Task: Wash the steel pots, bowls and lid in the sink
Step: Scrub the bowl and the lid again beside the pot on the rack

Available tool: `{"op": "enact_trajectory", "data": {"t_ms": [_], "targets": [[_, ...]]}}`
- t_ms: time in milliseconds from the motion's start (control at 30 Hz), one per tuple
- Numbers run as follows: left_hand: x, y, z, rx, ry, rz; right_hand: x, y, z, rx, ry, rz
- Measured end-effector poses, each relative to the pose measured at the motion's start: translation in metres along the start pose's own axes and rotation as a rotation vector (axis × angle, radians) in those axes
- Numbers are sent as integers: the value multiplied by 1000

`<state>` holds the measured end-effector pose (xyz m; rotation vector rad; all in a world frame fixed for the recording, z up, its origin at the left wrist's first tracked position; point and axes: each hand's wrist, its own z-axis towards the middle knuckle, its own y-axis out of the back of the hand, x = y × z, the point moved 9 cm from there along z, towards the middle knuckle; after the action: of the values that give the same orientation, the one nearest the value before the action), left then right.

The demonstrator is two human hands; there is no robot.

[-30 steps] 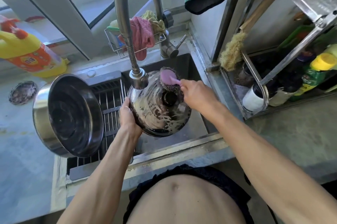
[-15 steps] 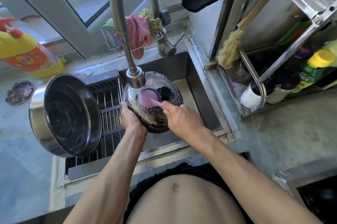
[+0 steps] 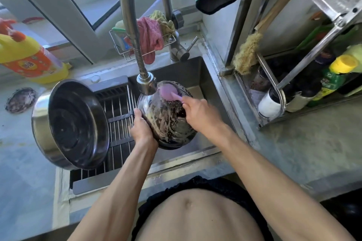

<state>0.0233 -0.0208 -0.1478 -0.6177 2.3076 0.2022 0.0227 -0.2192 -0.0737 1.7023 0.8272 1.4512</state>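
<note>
A soapy steel lid (image 3: pixel 166 125) is held tilted over the sink (image 3: pixel 211 76), just under the faucet head (image 3: pixel 146 83). My left hand (image 3: pixel 142 125) grips the lid's left rim. My right hand (image 3: pixel 199 112) grips a pink-handled scrub brush (image 3: pixel 168 93), whose dark bristles press on the lid's upper part. A large steel pot (image 3: pixel 72 123) lies tipped on its side on the drain rack (image 3: pixel 119 119) to the left, its opening facing me.
A yellow detergent bottle (image 3: pixel 29 56) stands on the left counter beside a small round scrubber (image 3: pixel 20 99). Cloths hang in a wire caddy (image 3: pixel 150 36) behind the faucet. A metal rack (image 3: pixel 293 76) with bottles and a brush stands on the right.
The brush has moved from the lid's middle up to its top edge under the faucet head. My left hand keeps its hold on the rim.
</note>
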Motion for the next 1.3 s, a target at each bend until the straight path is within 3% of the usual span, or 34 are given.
{"op": "enact_trajectory", "data": {"t_ms": [100, 267, 433, 533, 833, 1033, 1200, 1300], "targets": [[2, -2, 6, 51, 34, -52, -42, -1, 5, 8, -177, 64], [8, -5, 14, 57, 88, -192, -64, -10, -5, 54, -301, 79], [5, -3, 15, -44, 107, -222, -32, -36, -43, 180, -127, 30], [2, 2, 16, -86, 96, -194, -6, -34, -46, 162, -18, 5], [-9, 12, 31, -101, 73, -191, -15, 2, -36, -33, -113, 140], [-9, -2, 18, -29, 18, -115, -25, 14, -7, -5, -194, 119], [-13, -6, 22, -27, 51, -149, -3, 21, -11, 17, -73, 40], [-8, -5, 25, -23, 68, -147, -20, 26, -2, 33, -169, 53]]}}
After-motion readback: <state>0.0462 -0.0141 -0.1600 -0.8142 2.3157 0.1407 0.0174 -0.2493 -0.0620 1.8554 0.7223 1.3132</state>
